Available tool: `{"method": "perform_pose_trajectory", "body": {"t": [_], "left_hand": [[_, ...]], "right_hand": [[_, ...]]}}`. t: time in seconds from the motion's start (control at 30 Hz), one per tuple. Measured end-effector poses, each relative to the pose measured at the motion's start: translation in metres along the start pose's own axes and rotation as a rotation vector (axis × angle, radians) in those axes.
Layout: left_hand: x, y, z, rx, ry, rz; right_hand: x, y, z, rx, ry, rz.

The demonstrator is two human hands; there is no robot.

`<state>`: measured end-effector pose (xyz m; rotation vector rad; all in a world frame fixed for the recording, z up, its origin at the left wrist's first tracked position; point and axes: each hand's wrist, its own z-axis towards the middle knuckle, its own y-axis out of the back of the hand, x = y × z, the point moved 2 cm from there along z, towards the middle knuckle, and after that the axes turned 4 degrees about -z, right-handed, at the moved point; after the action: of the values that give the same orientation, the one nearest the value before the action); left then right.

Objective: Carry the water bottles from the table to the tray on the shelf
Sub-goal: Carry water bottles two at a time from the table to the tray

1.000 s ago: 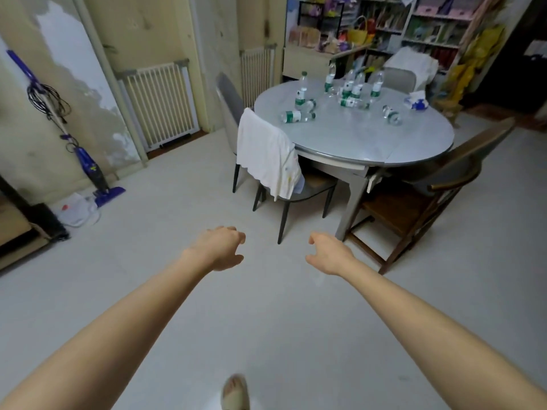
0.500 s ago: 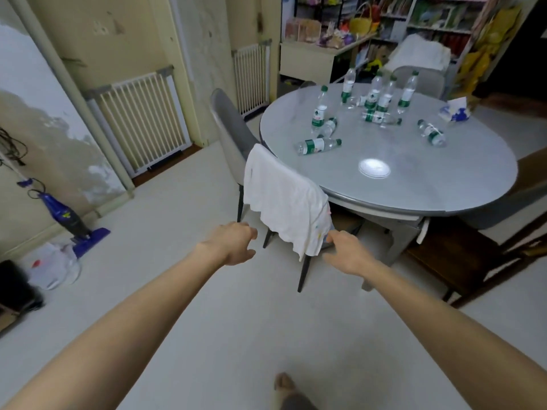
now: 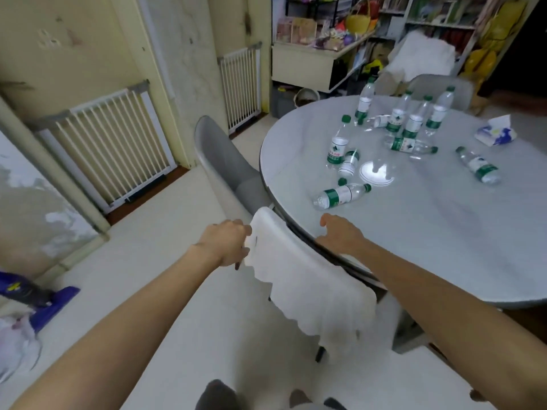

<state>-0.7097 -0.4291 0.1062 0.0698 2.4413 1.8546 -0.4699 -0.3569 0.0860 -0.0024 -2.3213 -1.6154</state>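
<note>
The right hand reaches over the near edge of the round grey surface, fingers loosely spread and empty, just short of the nearest water bottle, which lies on its side. The left hand is curled beside the white cloth draped over a chair back, at its edge; whether it grips the cloth cannot be told. Farther out, more water bottles sit on the surface: one upright beside a tipped one, a standing cluster toward the far side, another lying flat to the right. A tissue pack rests near the far right edge.
</note>
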Motion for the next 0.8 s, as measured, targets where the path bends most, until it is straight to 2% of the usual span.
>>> {"method": "perform_pose_trajectory", "body": {"t": [0.2,0.43,0.6,0.8], "left_hand": [[0.03,0.009,0.152,0.026,-0.214,0.022],[0.037,0.042,0.303,0.127,-0.534,0.139],[0.013,0.041,0.382,0.234,-0.667,0.226],[-0.034,0.024,0.458,0.163,-0.771,0.238]], "right_hand": [[-0.01,0.015,0.113,-0.073,-0.181,0.121],[-0.031,0.017,0.185,-0.127,-0.576,0.354],[-0.055,0.011,0.225,-0.173,-0.787,0.536],[-0.097,-0.001,0.294,-0.252,-1.022,0.802]]}}
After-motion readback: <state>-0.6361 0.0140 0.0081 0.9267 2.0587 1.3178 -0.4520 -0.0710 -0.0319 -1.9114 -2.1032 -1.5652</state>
